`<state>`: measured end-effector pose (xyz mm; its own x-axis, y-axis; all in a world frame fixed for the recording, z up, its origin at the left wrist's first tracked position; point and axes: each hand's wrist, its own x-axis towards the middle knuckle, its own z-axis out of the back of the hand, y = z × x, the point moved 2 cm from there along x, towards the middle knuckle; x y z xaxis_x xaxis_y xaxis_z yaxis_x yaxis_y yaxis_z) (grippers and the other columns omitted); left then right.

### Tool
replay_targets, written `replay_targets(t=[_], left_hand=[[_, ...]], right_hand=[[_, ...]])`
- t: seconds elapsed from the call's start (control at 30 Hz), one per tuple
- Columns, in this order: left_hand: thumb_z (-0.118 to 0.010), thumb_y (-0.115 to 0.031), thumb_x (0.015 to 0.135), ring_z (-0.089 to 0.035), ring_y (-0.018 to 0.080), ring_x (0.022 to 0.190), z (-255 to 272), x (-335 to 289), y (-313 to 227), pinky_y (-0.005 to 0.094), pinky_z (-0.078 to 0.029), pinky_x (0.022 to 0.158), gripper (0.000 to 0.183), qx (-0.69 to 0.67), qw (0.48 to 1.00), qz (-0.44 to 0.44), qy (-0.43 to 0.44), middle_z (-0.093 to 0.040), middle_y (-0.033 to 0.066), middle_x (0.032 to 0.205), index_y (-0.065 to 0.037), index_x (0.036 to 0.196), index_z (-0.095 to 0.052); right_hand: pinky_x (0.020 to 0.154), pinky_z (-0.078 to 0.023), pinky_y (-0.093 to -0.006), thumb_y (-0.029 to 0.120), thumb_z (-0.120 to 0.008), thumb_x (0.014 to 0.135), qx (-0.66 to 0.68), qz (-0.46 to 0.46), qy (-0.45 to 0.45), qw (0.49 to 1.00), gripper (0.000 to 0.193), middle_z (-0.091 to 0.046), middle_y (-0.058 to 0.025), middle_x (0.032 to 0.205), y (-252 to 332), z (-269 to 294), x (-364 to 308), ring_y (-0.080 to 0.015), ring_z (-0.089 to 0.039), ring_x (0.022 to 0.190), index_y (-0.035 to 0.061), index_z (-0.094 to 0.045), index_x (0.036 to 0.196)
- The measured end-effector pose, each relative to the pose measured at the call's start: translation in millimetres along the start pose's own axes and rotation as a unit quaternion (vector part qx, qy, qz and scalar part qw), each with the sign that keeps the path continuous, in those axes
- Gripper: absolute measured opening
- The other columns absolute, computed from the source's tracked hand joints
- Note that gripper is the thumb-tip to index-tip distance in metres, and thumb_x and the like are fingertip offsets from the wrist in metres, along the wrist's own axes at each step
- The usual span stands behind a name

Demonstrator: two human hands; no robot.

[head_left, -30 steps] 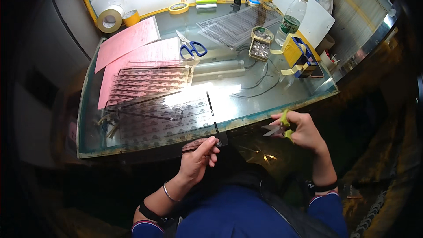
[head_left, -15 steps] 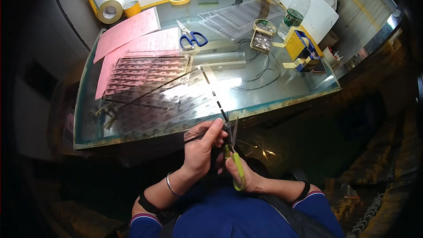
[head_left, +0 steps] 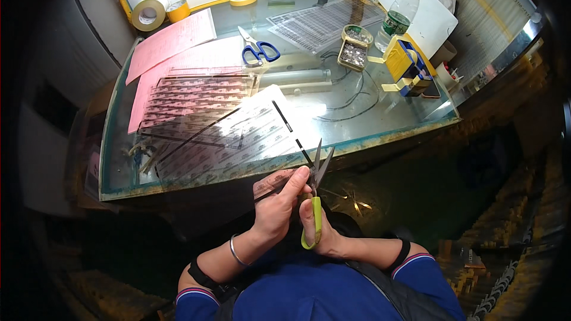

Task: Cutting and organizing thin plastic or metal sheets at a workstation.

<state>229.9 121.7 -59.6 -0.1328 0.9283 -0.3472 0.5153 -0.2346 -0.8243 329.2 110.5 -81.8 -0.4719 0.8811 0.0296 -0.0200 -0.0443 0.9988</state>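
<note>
My left hand pinches the near right corner of a clear film sheet printed with dark rows and a black border strip. The sheet slants back from my fingers onto the glass table. Around the green handles of a pair of scissors, my right hand is closed, its fingers partly hidden. The blades stand apart and point away from me, beside the film's right border at my left fingertips. Whether they touch the film I cannot tell.
Under the film lie another dark-printed film and pink papers. Farther back are blue-handled scissors, tape rolls and printed sheets. A bottle, small-parts boxes and a yellow-blue tape dispenser stand right.
The scissor blades have spread wider and the handles have swung more upright. My left hand has shifted slightly right, and the film's far corner has moved with its border strip.
</note>
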Motion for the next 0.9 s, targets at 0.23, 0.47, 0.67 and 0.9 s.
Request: replay_targets(t=[0.23,0.47,0.67,0.9], left_hand=[[-0.063,-0.024,0.081,-0.047,0.005,0.05,8,-7,-20,0.0167,-0.035,0.046,0.02,0.013,0.998,0.003,0.062,-0.056,-0.0004,0.063,-0.005,0.078,-0.061],[-0.064,-0.013,0.079,-0.051,0.0065,0.053,31,-1,-20,0.0173,-0.035,0.044,0.011,0.087,0.994,0.006,0.061,-0.057,0.0011,0.065,-0.003,0.079,-0.062],[-0.066,-0.015,0.078,-0.049,0.0058,0.051,34,-1,-15,0.0171,-0.035,0.045,0.014,0.072,0.995,0.028,0.07,-0.057,0.0018,0.063,-0.002,0.079,-0.062],[-0.064,-0.014,0.079,-0.05,0.0059,0.052,30,-9,-6,0.0174,-0.036,0.045,0.012,0.092,0.989,0.061,0.099,-0.057,0.0013,0.062,-0.003,0.078,-0.061]], right_hand=[[0.051,-0.038,-0.0237,0.045,-0.036,0.09,0.123,-0.026,0.039,0.991,0.041,-0.043,-0.0026,0.064,-9,5,-11,-0.0091,-0.044,0.055,0.0051,-0.042,0.086],[0.045,-0.035,-0.0237,0.038,-0.05,0.087,0.007,-0.162,0.076,0.984,0.037,-0.043,-0.0007,0.056,3,24,-20,-0.0069,-0.043,0.05,0.0057,-0.043,0.071],[0.043,-0.037,-0.0239,0.032,-0.054,0.087,-0.01,-0.242,0.073,0.967,0.035,-0.046,-0.0023,0.055,13,25,-20,-0.0074,-0.046,0.047,0.004,-0.045,0.068],[0.041,-0.039,-0.0227,0.029,-0.053,0.087,-0.023,-0.169,0.03,0.985,0.033,-0.047,-0.002,0.052,3,28,-15,-0.0081,-0.048,0.043,0.0031,-0.046,0.068]])
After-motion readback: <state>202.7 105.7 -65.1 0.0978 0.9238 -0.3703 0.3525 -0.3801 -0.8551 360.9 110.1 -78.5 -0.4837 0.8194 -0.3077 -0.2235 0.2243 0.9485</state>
